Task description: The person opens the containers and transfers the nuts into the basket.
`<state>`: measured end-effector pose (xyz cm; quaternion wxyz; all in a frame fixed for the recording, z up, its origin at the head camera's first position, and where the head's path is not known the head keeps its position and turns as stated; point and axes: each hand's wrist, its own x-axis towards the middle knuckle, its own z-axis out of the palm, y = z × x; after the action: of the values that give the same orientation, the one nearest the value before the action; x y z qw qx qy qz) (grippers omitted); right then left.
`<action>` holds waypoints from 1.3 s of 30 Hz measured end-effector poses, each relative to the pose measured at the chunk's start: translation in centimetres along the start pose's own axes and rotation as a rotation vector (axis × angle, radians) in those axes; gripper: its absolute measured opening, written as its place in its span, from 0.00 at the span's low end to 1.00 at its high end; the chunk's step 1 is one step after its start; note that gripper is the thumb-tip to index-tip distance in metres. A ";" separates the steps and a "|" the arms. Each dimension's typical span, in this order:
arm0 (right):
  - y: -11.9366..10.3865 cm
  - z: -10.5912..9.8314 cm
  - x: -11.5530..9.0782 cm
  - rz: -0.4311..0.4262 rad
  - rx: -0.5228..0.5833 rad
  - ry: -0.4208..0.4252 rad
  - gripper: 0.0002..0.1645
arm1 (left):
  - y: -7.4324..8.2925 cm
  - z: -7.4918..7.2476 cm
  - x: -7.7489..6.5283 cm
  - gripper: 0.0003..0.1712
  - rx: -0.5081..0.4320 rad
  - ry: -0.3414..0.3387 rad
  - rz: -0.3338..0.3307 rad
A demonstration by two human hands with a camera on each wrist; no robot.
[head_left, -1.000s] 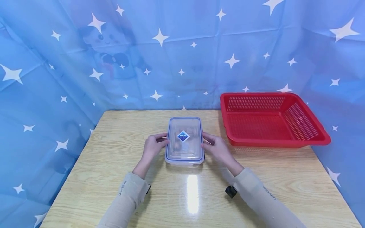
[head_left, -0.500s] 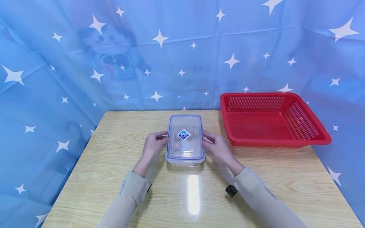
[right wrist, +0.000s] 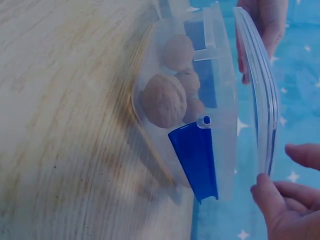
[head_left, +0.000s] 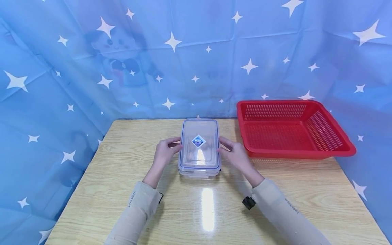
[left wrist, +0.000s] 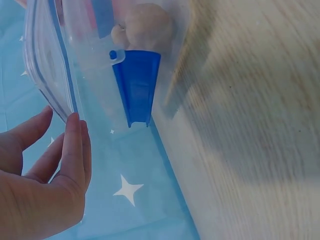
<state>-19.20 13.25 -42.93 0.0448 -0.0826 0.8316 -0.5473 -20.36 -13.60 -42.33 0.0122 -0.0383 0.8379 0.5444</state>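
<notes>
A clear lid (head_left: 191,160) with a blue seal and a diamond-shaped sticker (head_left: 198,141) is held up over a clear plastic food container (head_left: 197,175). My left hand (head_left: 163,151) pinches the lid's left edge between thumb and fingertips. On the opposite edge, my right hand (head_left: 236,156) grips it the same way. In the right wrist view a gap shows between the lid (right wrist: 260,85) and the container's rim (right wrist: 228,145). Blue latches (right wrist: 196,161) hang unclipped on the container's sides. Inside lie several round, wrinkled brown things like walnuts (right wrist: 164,101).
A red plastic basket (head_left: 249,151) with slotted walls stands at the back right of the wooden table (head_left: 122,211). Behind and beside the table hangs a blue curtain (head_left: 214,88) with white stars.
Both hands have raised the lid and shifted it slightly away toward the back, so more of the container's front shows beneath it. The basket stays put.
</notes>
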 end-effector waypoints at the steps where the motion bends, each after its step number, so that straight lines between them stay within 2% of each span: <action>1: -0.1 0.0 0.0 0.002 0.003 -0.001 0.32 | 0.1 0.0 0.0 0.22 0.002 0.001 0.004; 19: -1.9 -0.8 0.0 -0.036 -0.002 0.017 0.33 | 1.4 -0.6 0.2 0.22 -0.076 0.005 0.029; 28: -2.3 -1.1 0.3 -0.086 0.021 0.023 0.33 | 2.5 -1.2 -0.2 0.22 -0.030 0.027 0.071; 33: -2.7 -1.2 0.3 -0.079 0.084 0.004 0.35 | 3.0 -1.3 -0.3 0.23 0.003 0.046 0.110; 39: -3.4 -1.3 0.3 -0.135 0.114 0.036 0.37 | 3.6 -1.3 -0.2 0.23 -0.023 0.071 0.136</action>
<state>-19.45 13.10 -39.31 -0.0027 -0.1259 0.7925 -0.5968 -20.40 -13.33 -38.55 -0.0552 -0.0006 0.8321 0.5519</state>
